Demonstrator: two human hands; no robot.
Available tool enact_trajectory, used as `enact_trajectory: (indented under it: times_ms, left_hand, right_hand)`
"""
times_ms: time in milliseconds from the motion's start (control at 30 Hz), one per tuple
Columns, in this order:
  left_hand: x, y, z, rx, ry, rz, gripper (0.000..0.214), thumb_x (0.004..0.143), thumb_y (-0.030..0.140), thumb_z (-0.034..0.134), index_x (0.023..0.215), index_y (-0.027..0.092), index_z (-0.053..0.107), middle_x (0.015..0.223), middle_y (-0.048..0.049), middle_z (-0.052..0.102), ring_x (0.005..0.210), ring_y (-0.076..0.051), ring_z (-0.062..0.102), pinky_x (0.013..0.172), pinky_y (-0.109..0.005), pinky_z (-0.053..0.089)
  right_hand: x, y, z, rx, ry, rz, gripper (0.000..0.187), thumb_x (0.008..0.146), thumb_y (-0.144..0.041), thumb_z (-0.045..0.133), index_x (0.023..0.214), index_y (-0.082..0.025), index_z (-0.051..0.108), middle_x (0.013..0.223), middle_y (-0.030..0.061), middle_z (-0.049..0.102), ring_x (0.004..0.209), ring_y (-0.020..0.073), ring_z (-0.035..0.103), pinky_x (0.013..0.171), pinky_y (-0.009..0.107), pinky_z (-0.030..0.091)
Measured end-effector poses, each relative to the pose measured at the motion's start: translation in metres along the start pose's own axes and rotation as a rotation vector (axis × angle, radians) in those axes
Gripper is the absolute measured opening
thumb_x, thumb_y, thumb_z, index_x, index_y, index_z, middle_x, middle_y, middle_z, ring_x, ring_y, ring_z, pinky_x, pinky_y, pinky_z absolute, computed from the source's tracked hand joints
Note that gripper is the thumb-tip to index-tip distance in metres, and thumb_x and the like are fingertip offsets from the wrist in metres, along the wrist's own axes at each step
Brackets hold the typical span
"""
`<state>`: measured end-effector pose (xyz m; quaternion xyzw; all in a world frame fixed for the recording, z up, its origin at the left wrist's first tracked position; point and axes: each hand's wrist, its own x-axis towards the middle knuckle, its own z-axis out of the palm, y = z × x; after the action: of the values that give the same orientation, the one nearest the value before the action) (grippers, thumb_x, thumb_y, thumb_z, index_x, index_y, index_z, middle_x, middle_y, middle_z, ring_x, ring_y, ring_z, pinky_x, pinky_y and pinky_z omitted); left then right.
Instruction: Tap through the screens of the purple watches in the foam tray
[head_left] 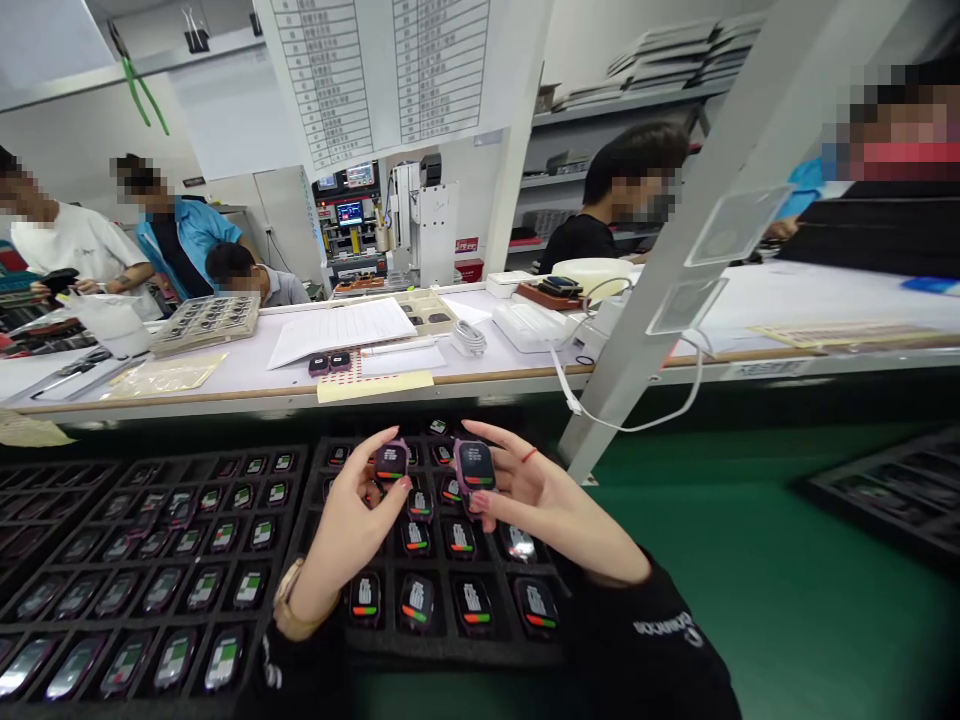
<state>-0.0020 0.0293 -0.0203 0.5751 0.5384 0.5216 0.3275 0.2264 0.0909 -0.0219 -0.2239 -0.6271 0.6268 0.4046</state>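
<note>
My left hand [352, 525] grips a small purple-edged smartwatch [391, 460] between thumb and fingers, its lit screen facing me. In my right hand [525, 490] is a second smartwatch [475, 466], pinched at its sides, with white text and a red-green bar on the screen. Both are held over a black foam tray [442, 648] with square pockets. Rows of similar watches lie in it, such as a lit watch [417, 600] near the front, many with red-green bars. My hands hide some of the pockets.
To the left lies another foam tray [259, 600] full of watches. Beyond is a white bench [247, 365] with papers [345, 330], two small watches [330, 363] and a coiled white cable [469, 338]. A slanted metal post [675, 240] rises at right. Several people work across the bench.
</note>
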Motion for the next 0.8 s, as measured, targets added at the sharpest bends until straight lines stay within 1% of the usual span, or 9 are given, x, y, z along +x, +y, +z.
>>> enact_trajectory:
  times_ms: [100, 167, 267, 333, 433, 567, 667, 733, 800]
  left_hand:
    - [-0.001, -0.018, -0.016, 0.126, -0.096, -0.113, 0.068, 0.091, 0.034, 0.061, 0.153, 0.018, 0.040, 0.098, -0.0052, 0.066, 0.064, -0.010, 0.051, 0.059, -0.024, 0.044]
    - [-0.001, -0.030, -0.024, 0.241, -0.164, -0.170, 0.070, 0.090, 0.034, 0.059, 0.155, 0.015, 0.038, 0.087, -0.0027, 0.065, 0.059, -0.011, 0.050, 0.057, -0.024, 0.043]
    - [0.002, -0.045, -0.027, 0.374, -0.206, -0.214, 0.066, 0.087, 0.033, 0.067, 0.148, 0.015, 0.050, 0.078, 0.0000, 0.063, 0.064, -0.015, 0.058, 0.064, -0.027, 0.047]
    - [0.004, -0.052, -0.024, 0.446, -0.208, -0.211, 0.059, 0.083, 0.030, 0.073, 0.139, 0.017, 0.060, 0.080, -0.0006, 0.065, 0.071, -0.018, 0.062, 0.074, -0.031, 0.049]
    - [0.008, -0.060, -0.018, 0.552, -0.230, -0.176, 0.053, 0.080, 0.027, 0.077, 0.132, 0.019, 0.066, 0.088, -0.0030, 0.068, 0.083, -0.022, 0.063, 0.087, -0.037, 0.051]
    - [0.014, -0.069, -0.015, 0.647, -0.274, -0.107, 0.049, 0.075, 0.022, 0.084, 0.123, 0.022, 0.071, 0.107, -0.0075, 0.066, 0.108, -0.028, 0.059, 0.105, -0.044, 0.047]
    - [0.015, -0.072, -0.018, 0.696, -0.258, -0.075, 0.051, 0.074, 0.023, 0.085, 0.123, 0.021, 0.071, 0.118, -0.0106, 0.059, 0.121, -0.032, 0.051, 0.112, -0.052, 0.042]
    - [0.011, -0.070, -0.018, 0.700, -0.242, -0.059, 0.056, 0.077, 0.025, 0.084, 0.130, 0.022, 0.067, 0.124, -0.0113, 0.056, 0.124, -0.033, 0.049, 0.114, -0.054, 0.040]
    - [0.003, -0.062, -0.016, 0.683, -0.225, -0.036, 0.056, 0.084, 0.029, 0.077, 0.137, 0.024, 0.061, 0.129, -0.0111, 0.054, 0.128, -0.031, 0.046, 0.117, -0.054, 0.038]
  right_hand:
    - [-0.006, 0.003, -0.030, -0.149, -0.032, 0.116, 0.074, 0.086, -0.046, 0.081, 0.147, -0.021, 0.047, 0.124, 0.0126, 0.065, 0.100, 0.0242, 0.066, 0.075, 0.035, 0.062]
    - [-0.008, 0.010, -0.053, -0.406, -0.024, 0.194, 0.077, 0.086, -0.053, 0.077, 0.148, -0.017, 0.049, 0.112, 0.0117, 0.069, 0.095, 0.0264, 0.068, 0.078, 0.039, 0.061]
    - [-0.010, 0.032, -0.082, -0.916, 0.008, 0.282, 0.077, 0.086, -0.055, 0.065, 0.148, -0.011, 0.053, 0.080, 0.0050, 0.067, 0.073, 0.0262, 0.065, 0.069, 0.039, 0.056]
    - [-0.013, 0.048, -0.095, -1.069, -0.003, 0.314, 0.073, 0.084, -0.051, 0.063, 0.144, -0.010, 0.058, 0.069, 0.0025, 0.061, 0.068, 0.0273, 0.063, 0.067, 0.040, 0.054]
    - [-0.021, 0.060, -0.106, -1.103, -0.031, 0.308, 0.067, 0.079, -0.049, 0.067, 0.136, -0.014, 0.067, 0.078, 0.0047, 0.060, 0.069, 0.0275, 0.062, 0.070, 0.040, 0.055]
    - [-0.017, 0.052, -0.114, -1.151, -0.025, 0.288, 0.072, 0.079, -0.052, 0.069, 0.140, -0.015, 0.063, 0.103, 0.0114, 0.063, 0.076, 0.0260, 0.066, 0.080, 0.039, 0.059]
    - [0.006, 0.040, -0.114, -1.190, -0.015, 0.314, 0.058, 0.093, -0.048, 0.062, 0.139, -0.014, 0.063, 0.102, 0.0109, 0.067, 0.084, 0.0262, 0.069, 0.083, 0.036, 0.058]
    - [0.032, 0.039, -0.110, -1.189, -0.036, 0.338, 0.041, 0.101, -0.039, 0.056, 0.132, -0.014, 0.067, 0.097, 0.0084, 0.071, 0.084, 0.0240, 0.070, 0.082, 0.033, 0.057]
    - [0.062, 0.045, -0.103, -1.188, -0.055, 0.356, 0.030, 0.105, -0.030, 0.055, 0.128, -0.014, 0.067, 0.099, 0.0072, 0.072, 0.087, 0.0218, 0.070, 0.086, 0.033, 0.057]
